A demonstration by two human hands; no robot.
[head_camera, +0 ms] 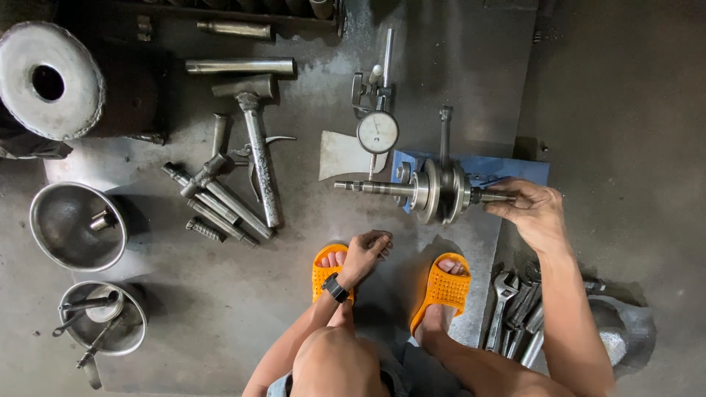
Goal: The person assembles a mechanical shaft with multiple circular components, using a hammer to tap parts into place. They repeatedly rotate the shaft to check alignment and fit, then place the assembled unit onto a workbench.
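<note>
We see the right hand (531, 209) closed on the right shaft end of the crankshaft (440, 191), fingers pinched around it. The crankshaft lies horizontal on a blue stand (515, 170) on the floor (309, 294), connecting rod pointing to the far side. The left hand (365, 254) is holding nothing, fingers loosely curled, hovering above the left orange sandal (323, 273), just near of the crankshaft; black watch (335, 287) on the wrist. The right orange sandal (443, 285) sits near of the stand. A dial gauge (377, 131) on its holder stands just far-left of the crankshaft, beside a pale wedge-shaped plate (340, 156). Left of that: a hammer (257, 140) and several steel rods and drifts (217, 202). Two metal bowls (77, 226) at far left hold small parts. Wrenches (515, 309) piled at near right, beside the right forearm.
</note>
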